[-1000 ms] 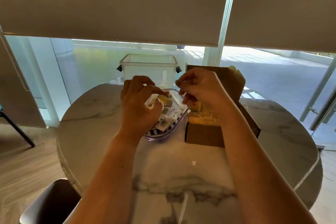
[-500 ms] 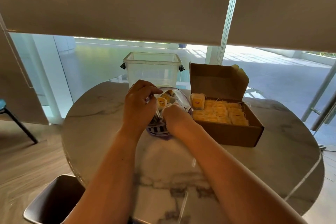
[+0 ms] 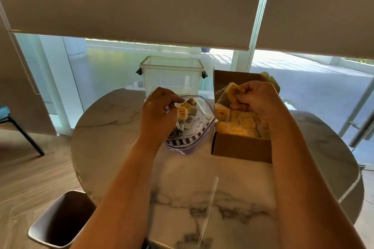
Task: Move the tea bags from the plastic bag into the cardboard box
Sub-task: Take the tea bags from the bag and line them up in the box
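Two hands [image 3: 159, 113] [image 3: 255, 99], one plastic bag [image 3: 200, 127], one cardboard box [image 3: 240, 147], one clear tub [image 3: 172, 75], one table [image 3: 202, 184]

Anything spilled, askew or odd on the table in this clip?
Nothing spilled. One tea bag stands on end at the box's left corner while the others lie flat. The right hand holds a tea bag above the box.
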Available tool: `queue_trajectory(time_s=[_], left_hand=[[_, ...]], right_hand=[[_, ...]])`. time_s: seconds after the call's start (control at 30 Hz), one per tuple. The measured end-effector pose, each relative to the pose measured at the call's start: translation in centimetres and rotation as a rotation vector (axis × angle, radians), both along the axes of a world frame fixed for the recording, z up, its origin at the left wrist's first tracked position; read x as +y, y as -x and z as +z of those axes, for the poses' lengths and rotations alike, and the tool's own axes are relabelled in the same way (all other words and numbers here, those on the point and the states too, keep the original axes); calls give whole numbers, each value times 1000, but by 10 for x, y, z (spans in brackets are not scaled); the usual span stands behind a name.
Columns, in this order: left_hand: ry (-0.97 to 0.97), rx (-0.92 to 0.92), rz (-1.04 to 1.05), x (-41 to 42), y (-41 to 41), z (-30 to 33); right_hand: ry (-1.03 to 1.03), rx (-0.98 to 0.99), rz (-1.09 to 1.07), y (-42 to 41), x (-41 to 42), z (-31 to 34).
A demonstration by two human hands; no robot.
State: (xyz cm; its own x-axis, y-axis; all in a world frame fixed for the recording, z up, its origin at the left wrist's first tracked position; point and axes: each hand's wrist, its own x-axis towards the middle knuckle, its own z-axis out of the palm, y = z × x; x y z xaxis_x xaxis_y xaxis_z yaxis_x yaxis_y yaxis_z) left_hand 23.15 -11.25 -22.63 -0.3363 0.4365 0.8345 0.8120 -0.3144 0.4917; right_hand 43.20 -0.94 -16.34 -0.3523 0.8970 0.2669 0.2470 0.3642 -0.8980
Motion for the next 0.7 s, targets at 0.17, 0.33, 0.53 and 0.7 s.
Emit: queue_trajectory(time_s=[0.17, 0.33, 0.53, 0.7], left_hand=[[11, -6, -1, 0, -1, 0], [14, 2, 20, 0, -1, 0], [24, 2, 26, -1, -1, 1], [22, -4, 16, -2, -1, 1]], right_hand=[[-153, -532, -118, 11, 25, -23], [-249, -601, -111, 34, 27, -34], [-176, -564, -243, 40, 31, -41], [-133, -559, -178, 38, 33, -46]])
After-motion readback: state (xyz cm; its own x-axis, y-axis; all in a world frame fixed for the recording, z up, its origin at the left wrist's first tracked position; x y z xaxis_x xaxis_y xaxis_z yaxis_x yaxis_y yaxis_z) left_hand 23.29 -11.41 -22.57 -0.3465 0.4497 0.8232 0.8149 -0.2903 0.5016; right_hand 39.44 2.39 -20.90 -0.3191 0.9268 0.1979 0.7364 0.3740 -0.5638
